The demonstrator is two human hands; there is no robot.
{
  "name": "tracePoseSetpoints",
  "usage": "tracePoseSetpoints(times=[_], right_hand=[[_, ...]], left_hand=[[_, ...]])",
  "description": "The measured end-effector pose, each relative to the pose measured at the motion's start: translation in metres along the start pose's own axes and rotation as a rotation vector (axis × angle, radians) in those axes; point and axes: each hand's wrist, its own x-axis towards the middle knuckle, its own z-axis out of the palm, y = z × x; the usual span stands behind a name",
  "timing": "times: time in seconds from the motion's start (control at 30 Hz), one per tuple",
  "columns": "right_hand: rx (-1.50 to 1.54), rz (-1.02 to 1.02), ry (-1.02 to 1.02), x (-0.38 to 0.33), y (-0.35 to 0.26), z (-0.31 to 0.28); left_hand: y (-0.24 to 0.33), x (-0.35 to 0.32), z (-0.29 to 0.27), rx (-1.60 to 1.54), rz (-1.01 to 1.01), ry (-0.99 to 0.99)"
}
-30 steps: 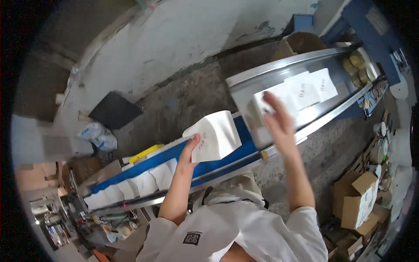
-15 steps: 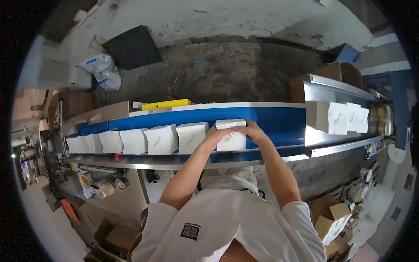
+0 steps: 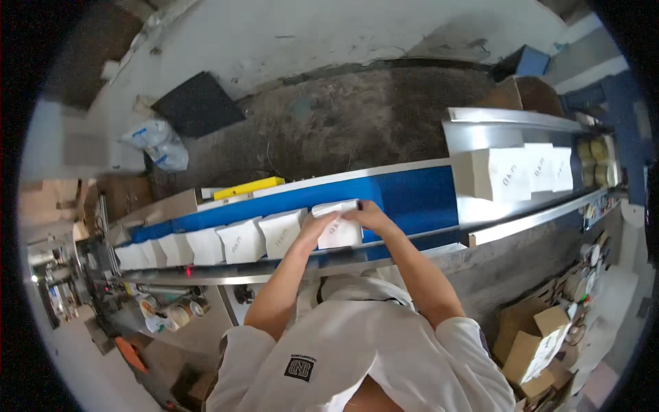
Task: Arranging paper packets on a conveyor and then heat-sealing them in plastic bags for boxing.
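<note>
Both my hands are on a white paper packet [image 3: 341, 235] with dark printing, upright on a blue conveyor belt [image 3: 419, 199]. My left hand [image 3: 317, 229] grips its left side, thumb across the top. Around the upper right corner my right hand [image 3: 371, 217] is closed, its thumb on the top edge near the other thumb. Left of my hands, several similar white packets stand in a row on the belt, the nearest one [image 3: 283, 233] close beside my left hand.
Beyond the belt's right end, more white packets [image 3: 508, 174] stand on a metal chute [image 3: 470, 141] with raised side rails. A yellow bar [image 3: 248, 188] lies along the belt's far edge. Opened cardboard boxes [image 3: 537, 336] sit on the floor at lower right.
The view has tilted, so the belt slopes more and everything on it appears further left. Both hands keep their hold on the same packet.
</note>
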Motion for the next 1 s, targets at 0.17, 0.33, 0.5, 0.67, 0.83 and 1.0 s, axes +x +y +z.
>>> tracePoseSetpoints(times=[0.17,0.33,0.5,0.67,0.83,1.0], right_hand=[[-0.398,-0.145,0.234,0.002,0.025,-0.026],[0.076,-0.529,-0.143,-0.168,-0.074,-0.144],[0.093,-0.932,0.787,-0.266,-0.078,-0.358],[-0.17,-0.383,1.192,-0.267,-0.022,-0.552],[-0.071,-0.257,0.745,-0.26,-0.037,-0.542],[-0.136,-0.239,0.677,-0.262,-0.059,-0.491]], left_hand=[[-0.025,0.032,-0.005,0.227,-0.026,0.144],[0.052,-0.02,0.053,0.648,0.461,0.56],[0.093,-0.035,0.156,0.28,0.448,0.154],[0.08,-0.006,0.269,0.093,0.0,-0.246],[0.083,-0.002,0.316,-0.09,0.035,-0.559],[0.091,-0.004,0.314,-0.194,0.059,-0.509]])
